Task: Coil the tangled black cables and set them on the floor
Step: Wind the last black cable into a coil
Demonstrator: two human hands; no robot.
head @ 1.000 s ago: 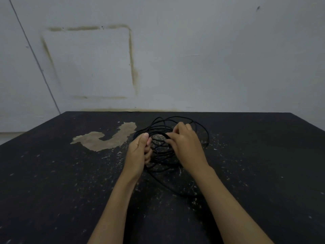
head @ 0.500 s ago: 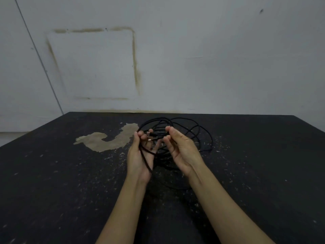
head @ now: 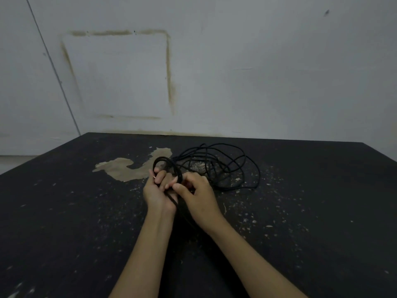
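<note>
On speckled black floor (head: pixel 311 211) below stained white wall (head: pixel 257 72), tangled cables (head: pixel 217 166).

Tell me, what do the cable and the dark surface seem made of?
Cable: likely rubber or plastic sheathing, matte black; it bends in loose loops without kinking. Surface: black coating, matte, perhaps paint over something tan; a bare patch and pale flecks show wear.

Perhaps a bare workroom: stained grey wall (head: pixel 236 72), scuffed black floor (head: pixel 64 211).
</note>
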